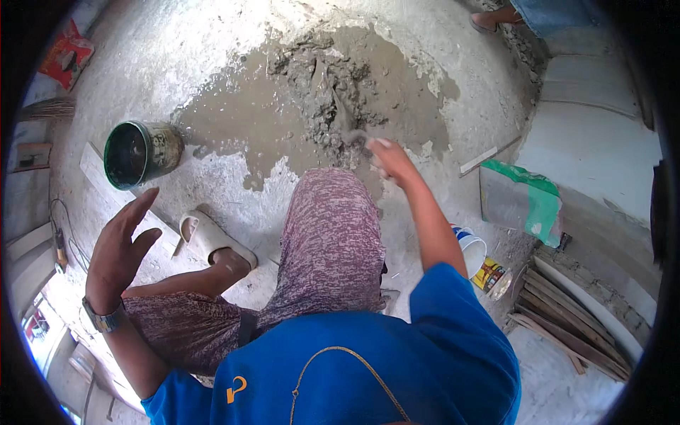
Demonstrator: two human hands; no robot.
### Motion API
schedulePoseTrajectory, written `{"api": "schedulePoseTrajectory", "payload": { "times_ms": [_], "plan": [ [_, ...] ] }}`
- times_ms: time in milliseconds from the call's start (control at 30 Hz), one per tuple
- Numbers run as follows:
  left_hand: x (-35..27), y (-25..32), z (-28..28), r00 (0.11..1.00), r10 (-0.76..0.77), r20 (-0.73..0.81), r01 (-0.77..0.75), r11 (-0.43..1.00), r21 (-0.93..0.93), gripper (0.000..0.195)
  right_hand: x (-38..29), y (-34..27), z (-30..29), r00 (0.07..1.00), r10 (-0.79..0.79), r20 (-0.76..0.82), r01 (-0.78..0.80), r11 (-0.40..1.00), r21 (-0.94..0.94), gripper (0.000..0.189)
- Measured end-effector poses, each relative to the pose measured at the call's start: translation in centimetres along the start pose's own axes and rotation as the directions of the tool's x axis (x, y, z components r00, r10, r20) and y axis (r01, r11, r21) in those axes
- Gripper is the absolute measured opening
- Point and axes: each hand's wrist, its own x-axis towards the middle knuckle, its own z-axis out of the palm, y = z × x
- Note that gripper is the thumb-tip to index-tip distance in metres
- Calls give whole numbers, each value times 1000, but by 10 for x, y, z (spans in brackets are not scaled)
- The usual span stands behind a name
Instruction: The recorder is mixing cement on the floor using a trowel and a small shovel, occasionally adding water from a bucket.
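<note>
My right hand (392, 162) is closed round the handle of a trowel (344, 112), whose blade rests in a heap of wet mortar (319, 79) in front of my knee. Motion blurs the tool, and mortar hides part of its blade. A wide wet patch of thin grey mortar (234, 117) spreads over the floor around the heap. Raised at the left, my left hand (123, 244) holds nothing, its thumb apart from the fingers. Just beyond that hand, a dark green-rimmed bucket (167, 149) lies tipped on its side.
A wooden board (101, 172) lies beside the bucket. On the right are a white bucket (473, 255), a yellow can (487, 275), a grey and green block-shaped object (504, 199) and stacked wood strips (574, 319). Another person's foot (491, 20) shows at top right.
</note>
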Motion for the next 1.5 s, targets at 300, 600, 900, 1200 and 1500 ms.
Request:
{"api": "schedulePoseTrajectory", "payload": {
  "times_ms": [300, 600, 900, 1200, 1500],
  "plan": [
    [-29, -68, 10, 996, -50, -80, 57, 994, 90, 63, 22, -2, -97, 843, -484, -235, 173, 659, -732, 53],
    [-52, -95, 18, 972, -220, -82, 210, 971, -118, 57, 141, -4, -58, 862, -444, -243, 147, 679, -719, 57],
    [-48, -81, 5, 970, -179, -165, 159, 979, -126, 59, 116, -17, -25, 878, -429, -209, 119, 622, -774, 53],
    [-8, -39, -8, 979, -7, -204, 12, 1000, 27, 60, 55, -49, 14, 888, -393, -238, 45, 591, -806, 42],
    [4, -27, -10, 976, 43, -212, -21, 994, 105, 64, 20, -31, 42, 854, -520, -26, 252, 458, -852, 48]
  ]
}}
